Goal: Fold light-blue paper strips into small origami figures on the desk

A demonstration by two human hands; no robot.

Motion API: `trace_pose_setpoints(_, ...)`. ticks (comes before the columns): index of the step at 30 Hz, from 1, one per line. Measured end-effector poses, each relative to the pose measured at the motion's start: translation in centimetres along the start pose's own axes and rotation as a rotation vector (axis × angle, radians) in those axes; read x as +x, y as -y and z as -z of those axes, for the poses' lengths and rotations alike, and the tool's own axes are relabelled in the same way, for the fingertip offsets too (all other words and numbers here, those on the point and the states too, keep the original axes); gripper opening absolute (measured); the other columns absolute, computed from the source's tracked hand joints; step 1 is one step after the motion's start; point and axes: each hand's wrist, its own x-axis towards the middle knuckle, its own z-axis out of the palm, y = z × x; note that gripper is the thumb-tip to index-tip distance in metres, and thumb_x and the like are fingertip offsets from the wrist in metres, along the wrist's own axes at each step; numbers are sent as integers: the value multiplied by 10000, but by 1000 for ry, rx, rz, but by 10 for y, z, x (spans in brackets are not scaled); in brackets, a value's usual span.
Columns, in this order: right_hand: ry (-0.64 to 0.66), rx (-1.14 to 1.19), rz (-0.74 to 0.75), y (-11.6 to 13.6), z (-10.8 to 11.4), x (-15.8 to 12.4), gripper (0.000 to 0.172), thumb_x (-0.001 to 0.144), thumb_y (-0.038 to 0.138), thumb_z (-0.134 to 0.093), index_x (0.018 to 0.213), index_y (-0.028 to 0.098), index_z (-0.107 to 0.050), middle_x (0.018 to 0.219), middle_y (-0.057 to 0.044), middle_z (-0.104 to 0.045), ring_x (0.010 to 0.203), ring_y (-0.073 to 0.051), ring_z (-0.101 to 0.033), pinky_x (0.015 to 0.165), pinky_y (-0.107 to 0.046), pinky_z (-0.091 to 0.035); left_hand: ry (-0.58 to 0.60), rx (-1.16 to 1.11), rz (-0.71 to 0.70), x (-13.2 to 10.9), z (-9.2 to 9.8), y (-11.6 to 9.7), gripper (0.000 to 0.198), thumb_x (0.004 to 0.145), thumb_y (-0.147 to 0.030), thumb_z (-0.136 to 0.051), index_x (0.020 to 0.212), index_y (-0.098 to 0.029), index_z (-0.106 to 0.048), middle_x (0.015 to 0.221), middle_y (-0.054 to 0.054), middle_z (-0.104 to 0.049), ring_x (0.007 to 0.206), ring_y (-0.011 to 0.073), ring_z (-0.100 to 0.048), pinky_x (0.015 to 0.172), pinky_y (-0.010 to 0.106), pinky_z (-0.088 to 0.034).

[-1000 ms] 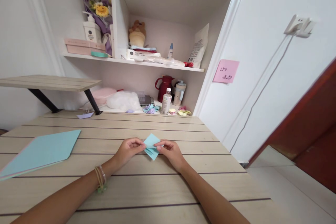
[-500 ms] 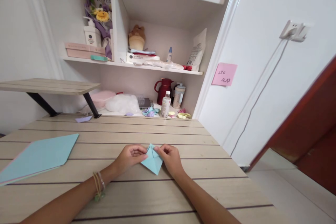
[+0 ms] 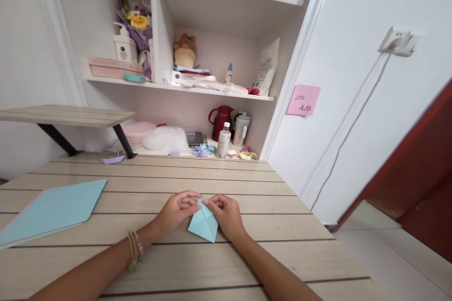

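Observation:
Both hands hold a small folded piece of light-blue origami paper (image 3: 205, 225) on the wooden tabletop (image 3: 197, 268). Its lower part spreads into a kite-like shape with crease lines, and its narrow top sits between my fingertips. My left hand (image 3: 180, 207) has its thumb at the paper's upper left, the index finger curving over the top. My right hand (image 3: 228, 214) pinches the upper right edge, the other fingers curled in. The fingertips hide part of the paper's top.
A stack of coloured paper sheets (image 3: 60, 209), light blue on top, lies at the left. Behind stand a raised wooden shelf (image 3: 70, 115), a clear bottle (image 3: 223, 141), a red jug (image 3: 221, 122) and folded paper pieces (image 3: 204, 150). A pink note (image 3: 302, 100) is on the wall.
The folded paper has turned slightly and come a little nearer to me. My left index finger has lifted and stretched over its top, while my right hand keeps pinching it.

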Motion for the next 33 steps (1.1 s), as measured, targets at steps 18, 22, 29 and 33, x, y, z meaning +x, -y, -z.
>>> trace_pose_setpoints(18,202,160,-50,-5,8,2,279,599,402,-707,709,153,-642,623,1,-592,549,-112,-480,501,-212,-378,-91,-6,6,1,5,1,256,632,-263,-705,838,-118,-665,750,66,-707,663,155,-632,619,247,-497)
trace_pose_setpoints(22,199,252,-134,-7,6,3,320,555,418,-729,686,146,-622,557,21,-553,492,-91,-444,455,-198,-349,-72,30,-22,-1,5,0,251,655,-264,-689,861,-125,-654,749,58,-699,668,154,-632,631,251,-500)
trace_pose_setpoints(29,150,191,-132,-5,6,2,296,568,415,-716,654,145,-629,494,37,-500,448,-75,-371,407,-189,-278,-6,61,-14,-2,1,-1,315,648,-258,-698,914,-150,-569,727,24,-655,621,136,-622,555,223,-481)
trace_pose_setpoints(33,133,189,-127,-4,6,2,282,585,413,-703,656,148,-637,503,35,-512,458,-78,-379,421,-193,-281,23,65,18,-1,0,5,466,559,-206,-761,946,-164,-506,707,-3,-621,556,115,-605,493,204,-459)
